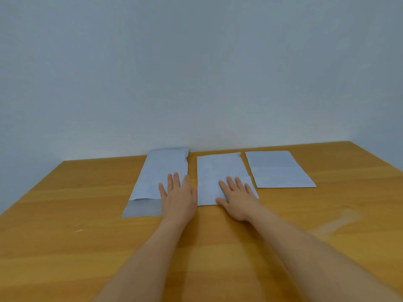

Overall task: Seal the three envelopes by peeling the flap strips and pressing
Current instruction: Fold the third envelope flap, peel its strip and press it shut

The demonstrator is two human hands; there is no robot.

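Three pale blue-white envelopes lie side by side near the far edge of the wooden table. The left envelope has its flap open toward me, showing a greyer band at its near end. My left hand lies flat with straight fingers on that envelope's near right corner. The middle envelope carries my right hand, also flat with spread fingers, on its near right part. The right envelope lies untouched, a fold line across its middle.
A clear, thin strip lies on the wood to the right of my right forearm. A small white speck sits at the near left. A plain grey-blue wall rises right behind the table's far edge.
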